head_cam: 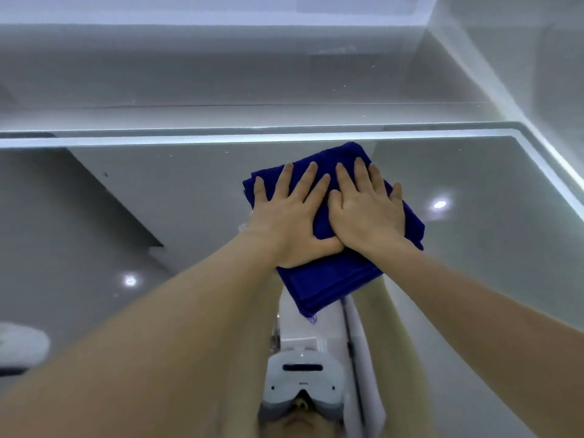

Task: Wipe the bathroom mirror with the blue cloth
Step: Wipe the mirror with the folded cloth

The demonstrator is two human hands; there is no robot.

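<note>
A folded blue cloth (328, 279) lies flat against the bathroom mirror (158, 200), just below the mirror's lit top edge. My left hand (287, 216) presses on the cloth's left half with fingers spread and pointing up. Beside it, my right hand (369, 210) presses on the right half, its thumb side touching the left hand. Both arms reach up from the bottom of the view. The cloth's lower corner hangs free below my hands.
The mirror's bright top edge (221, 139) runs across the view, and its right edge (553, 165) slants down at the right. Above it are the wall and ceiling (252, 58). The mirror reflects a white headset (303, 384) and ceiling spotlights (440, 203).
</note>
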